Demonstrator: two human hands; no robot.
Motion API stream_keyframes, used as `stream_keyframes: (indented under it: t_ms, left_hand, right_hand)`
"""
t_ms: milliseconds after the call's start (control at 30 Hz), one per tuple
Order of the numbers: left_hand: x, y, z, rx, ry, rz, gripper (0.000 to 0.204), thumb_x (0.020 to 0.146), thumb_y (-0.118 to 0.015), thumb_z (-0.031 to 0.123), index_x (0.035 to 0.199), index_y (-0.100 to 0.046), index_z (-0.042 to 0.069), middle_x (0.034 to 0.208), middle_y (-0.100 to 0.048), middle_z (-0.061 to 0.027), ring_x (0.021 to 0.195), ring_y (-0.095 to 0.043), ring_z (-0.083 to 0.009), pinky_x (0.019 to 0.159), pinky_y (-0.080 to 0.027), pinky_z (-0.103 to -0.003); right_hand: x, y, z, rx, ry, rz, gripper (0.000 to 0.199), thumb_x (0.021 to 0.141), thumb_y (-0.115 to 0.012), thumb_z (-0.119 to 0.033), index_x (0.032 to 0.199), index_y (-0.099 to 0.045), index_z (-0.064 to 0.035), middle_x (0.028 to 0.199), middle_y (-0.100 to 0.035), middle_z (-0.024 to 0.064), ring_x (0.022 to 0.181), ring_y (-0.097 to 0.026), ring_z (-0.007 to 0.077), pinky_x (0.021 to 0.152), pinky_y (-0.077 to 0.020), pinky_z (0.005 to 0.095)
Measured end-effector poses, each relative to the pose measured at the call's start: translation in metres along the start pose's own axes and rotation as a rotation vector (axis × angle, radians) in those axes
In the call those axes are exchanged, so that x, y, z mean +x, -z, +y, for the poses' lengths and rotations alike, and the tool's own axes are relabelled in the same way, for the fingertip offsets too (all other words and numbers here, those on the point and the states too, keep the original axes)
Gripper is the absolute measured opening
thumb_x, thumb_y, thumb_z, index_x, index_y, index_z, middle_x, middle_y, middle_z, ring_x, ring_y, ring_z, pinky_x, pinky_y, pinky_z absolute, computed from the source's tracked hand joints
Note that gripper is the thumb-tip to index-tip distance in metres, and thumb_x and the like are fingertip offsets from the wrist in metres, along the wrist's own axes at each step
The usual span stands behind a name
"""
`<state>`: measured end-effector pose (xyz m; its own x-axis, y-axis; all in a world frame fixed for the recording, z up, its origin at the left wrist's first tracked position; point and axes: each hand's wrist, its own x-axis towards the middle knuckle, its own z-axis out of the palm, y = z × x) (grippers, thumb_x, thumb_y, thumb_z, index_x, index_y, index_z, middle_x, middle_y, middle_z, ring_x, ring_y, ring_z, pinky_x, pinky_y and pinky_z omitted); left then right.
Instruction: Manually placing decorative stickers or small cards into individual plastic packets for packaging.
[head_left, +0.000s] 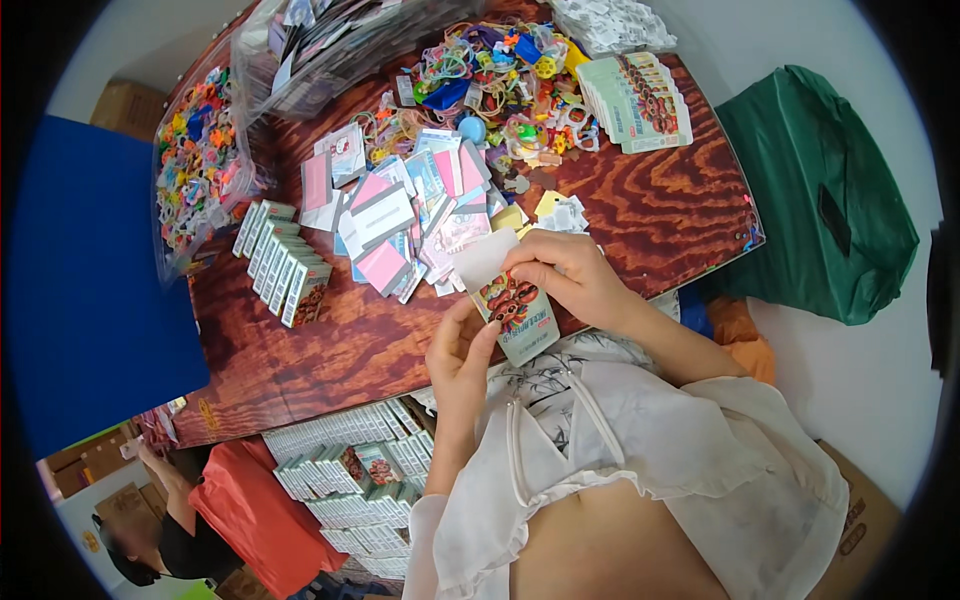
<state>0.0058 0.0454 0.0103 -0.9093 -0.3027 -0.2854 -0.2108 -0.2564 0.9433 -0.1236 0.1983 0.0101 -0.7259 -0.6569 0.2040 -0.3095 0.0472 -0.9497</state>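
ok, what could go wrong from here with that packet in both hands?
1. The small printed packet is held over the table edge, pinched by the right hand at its open flap and the left hand at its side; a slip would likely drop it into the lap.
2. The loose heap of cards lies close behind the hands; a sweep of the wrist could scatter it.

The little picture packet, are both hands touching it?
Touching. The head view shows the left hand pinching the packet from below and the right hand gripping its top edge.
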Motion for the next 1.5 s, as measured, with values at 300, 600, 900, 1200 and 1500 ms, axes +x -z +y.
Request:
stream_keyframes:
  t_ms: [300,600,900,1200,1500]
  left_hand:
    - [0.003,0.003,0.006,0.53,-0.365,-0.048,0.052,0.086,-0.063,-0.012,0.135,-0.054,0.001,0.1,-0.064,-0.0056,0.087,-0.062,-0.0098,0.073,-0.051,-0.022]
    - [0.006,0.008,0.001,0.223,-0.25,-0.066,0.053,0.086,-0.063,-0.013,0.134,-0.046,0.003,0.114,-0.061,-0.0121,0.098,-0.064,-0.0164,0.079,-0.055,-0.028]
    - [0.005,0.006,0.004,0.336,-0.119,-0.124,0.057,0.086,-0.062,-0.014,0.135,-0.04,0.003,0.113,-0.061,-0.0145,0.101,-0.065,-0.0207,0.082,-0.055,-0.029]
    - [0.006,0.006,-0.001,0.177,-0.148,-0.09,0.063,0.087,-0.06,-0.013,0.143,-0.036,0.002,0.116,-0.061,-0.0156,0.103,-0.065,-0.0224,0.086,-0.055,-0.031]
    - [0.017,0.018,0.001,0.286,-0.162,-0.195,0.048,0.088,-0.058,-0.012,0.135,-0.054,0.001,0.113,-0.06,-0.0094,0.097,-0.064,-0.0149,0.082,-0.053,-0.027]
  right_hand:
    - [-0.001,0.011,-0.003,0.161,-0.214,-0.001,0.015,0.088,-0.07,-0.006,0.097,-0.058,-0.0031,0.085,-0.061,0.0004,0.08,-0.058,0.0066,0.07,-0.0464,0.0235]
    - [0.0,0.01,-0.006,0.039,-0.156,-0.051,0.011,0.087,-0.068,-0.004,0.097,-0.066,-0.0005,0.095,-0.066,0.008,0.087,-0.062,0.0163,0.077,-0.0487,0.0296]
    - [0.0,0.002,0.004,0.169,-0.229,-0.022,0.009,0.084,-0.071,-0.004,0.088,-0.064,0.0005,0.09,-0.069,0.0058,0.082,-0.064,0.013,0.075,-0.0487,0.0286]
    - [0.002,0.014,0.011,0.215,-0.182,-0.104,0.008,0.086,-0.07,-0.005,0.089,-0.068,0.0017,0.086,-0.068,0.0047,0.079,-0.062,0.011,0.072,-0.0488,0.0278]
    - [-0.007,0.002,0.015,-0.006,0.064,-0.077,0.02,0.084,-0.068,0.002,0.104,-0.071,0.0003,0.104,-0.07,0.0126,0.097,-0.067,0.0242,0.085,-0.0514,0.033]
